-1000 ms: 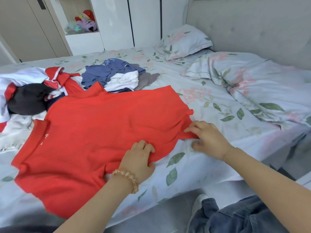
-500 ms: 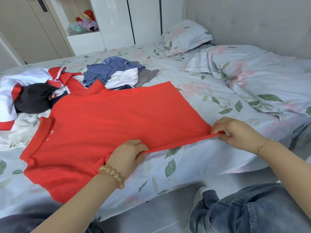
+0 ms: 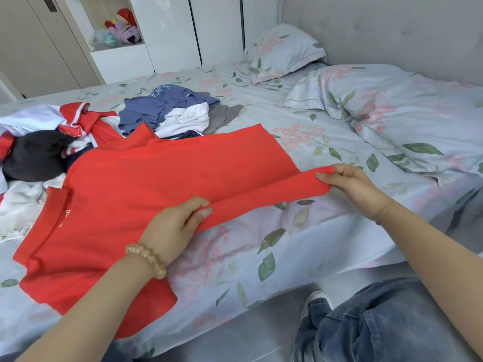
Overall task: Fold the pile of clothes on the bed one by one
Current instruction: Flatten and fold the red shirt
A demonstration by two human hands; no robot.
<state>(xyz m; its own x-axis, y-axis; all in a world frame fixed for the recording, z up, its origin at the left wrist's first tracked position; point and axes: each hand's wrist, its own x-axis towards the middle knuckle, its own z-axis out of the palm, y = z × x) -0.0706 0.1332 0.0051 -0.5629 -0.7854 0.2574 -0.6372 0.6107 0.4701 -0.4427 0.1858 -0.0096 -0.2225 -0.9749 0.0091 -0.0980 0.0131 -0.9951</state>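
A red polo shirt (image 3: 146,184) lies spread across the near side of the bed (image 3: 261,257), collar to the left. Its near long edge is lifted and turned over toward the far side. My left hand (image 3: 175,226) pinches that edge near the shirt's middle. My right hand (image 3: 352,186) pinches the same edge at the hem corner on the right. A heap of unfolded clothes sits behind: a blue and white bundle (image 3: 170,111) and a red, white and black bundle (image 3: 44,142).
A flowered duvet (image 3: 392,121) is bunched at the right and a pillow (image 3: 282,50) lies by the grey headboard. White wardrobes with plush toys (image 3: 122,30) stand beyond the bed. My jeans-clad leg (image 3: 366,327) is at the bed's near edge.
Both hands took hold of the shirt's near edge, stretched it out to the right, then raised it and began rolling it over the shirt's body. The heap behind has not moved.
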